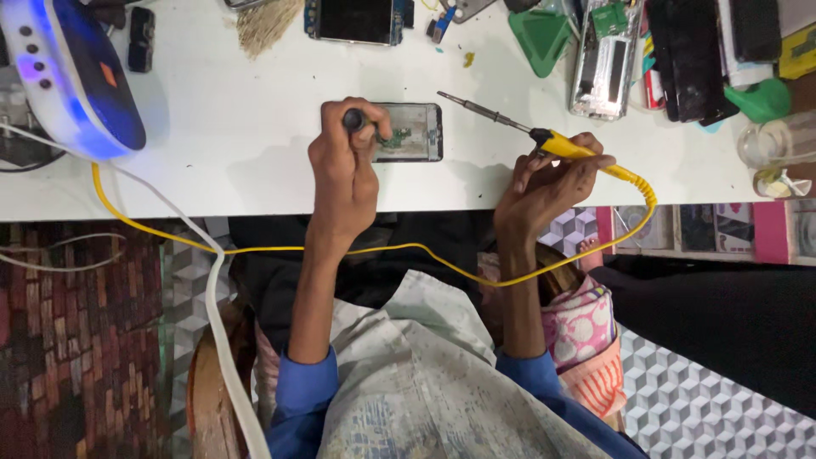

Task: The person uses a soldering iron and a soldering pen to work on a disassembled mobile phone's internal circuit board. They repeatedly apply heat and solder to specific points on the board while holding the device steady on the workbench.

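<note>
Opened phone [414, 132] lies flat at centre frame on the white bench [255, 153], back off, green board showing inside. Left hand [344, 170] sits right at its left end, fingers clamped round a dark-handled tool [355, 120] whose tip goes down into the phone. To the right, the right hand [548, 183] is closed on the yellow grip of a soldering iron [544, 140], metal tip pointing up-left, lifted clear of the phone and just beside its right end. The iron's yellow cord [408, 248] loops off the bench edge, runs under both forearms and climbs back at left. Upper left, a white-and-blue lamp [72, 76] glows. Along the top edge: another phone [355, 19] with a dark screen, a green triangular pick [544, 38], a stripped phone frame [605, 59]. A clear jar [778, 153] stands at far right.
</note>
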